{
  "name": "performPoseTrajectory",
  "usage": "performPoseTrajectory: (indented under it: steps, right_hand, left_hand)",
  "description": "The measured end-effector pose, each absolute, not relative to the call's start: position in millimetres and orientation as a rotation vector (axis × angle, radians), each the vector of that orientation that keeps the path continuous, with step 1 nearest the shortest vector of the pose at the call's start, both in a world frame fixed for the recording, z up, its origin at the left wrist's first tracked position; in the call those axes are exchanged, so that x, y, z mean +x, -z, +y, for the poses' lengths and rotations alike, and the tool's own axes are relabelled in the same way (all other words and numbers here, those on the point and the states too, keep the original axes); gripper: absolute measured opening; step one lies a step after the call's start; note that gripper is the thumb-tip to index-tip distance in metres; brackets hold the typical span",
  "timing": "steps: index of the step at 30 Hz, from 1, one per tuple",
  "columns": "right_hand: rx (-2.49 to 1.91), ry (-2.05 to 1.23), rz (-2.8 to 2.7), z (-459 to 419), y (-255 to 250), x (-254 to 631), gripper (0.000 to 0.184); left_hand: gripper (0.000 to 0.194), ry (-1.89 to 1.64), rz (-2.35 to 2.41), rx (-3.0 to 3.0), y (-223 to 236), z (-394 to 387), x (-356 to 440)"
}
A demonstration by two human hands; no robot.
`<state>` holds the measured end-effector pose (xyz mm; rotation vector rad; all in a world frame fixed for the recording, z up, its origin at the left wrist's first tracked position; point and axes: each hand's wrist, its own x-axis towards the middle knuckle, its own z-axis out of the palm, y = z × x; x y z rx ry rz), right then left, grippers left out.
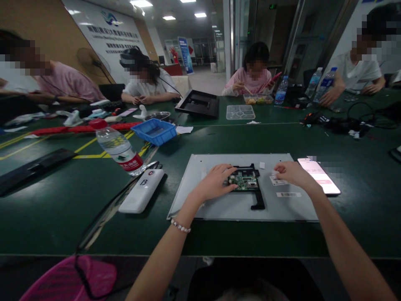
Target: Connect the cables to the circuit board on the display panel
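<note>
A flat grey panel lies on the table in front of me. On it sits a green circuit board set in a black bracket. My left hand grips the board's left side, thumb at the lower edge and fingers at the upper edge. To the right, my right hand has its fingertips pinched together just over a white printed label. What lies between those fingertips is too small to make out. A barcode sticker and a small white square are also on the panel.
A lit phone lies at the panel's right edge. Left are a white power bank, a water bottle, a blue tray and a cable. Several people sit around the table; one holds chopsticks over food.
</note>
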<state>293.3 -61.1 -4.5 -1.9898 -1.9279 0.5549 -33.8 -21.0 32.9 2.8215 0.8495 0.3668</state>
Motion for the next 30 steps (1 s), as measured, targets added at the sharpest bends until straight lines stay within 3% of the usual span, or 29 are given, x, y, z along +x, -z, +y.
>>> performPoseTrajectory:
  steps: [7, 16, 30]
  right_hand:
    - [-1.863, -0.194, -1.965, -58, 4, 284, 0.036]
    - [-1.783, -0.126, -2.095, -47, 9, 249, 0.026]
    - [-1.667, -0.014, -2.019, -46, 2, 241, 0.033]
  left_hand:
    - [0.054, -0.269, 0.762, 2.844, -30, -24, -28]
    - [0.052, -0.238, 0.704, 2.778, -25, -20, -27]
    - [0.052, -0.224, 0.665, 2.747, -25, -16, -28]
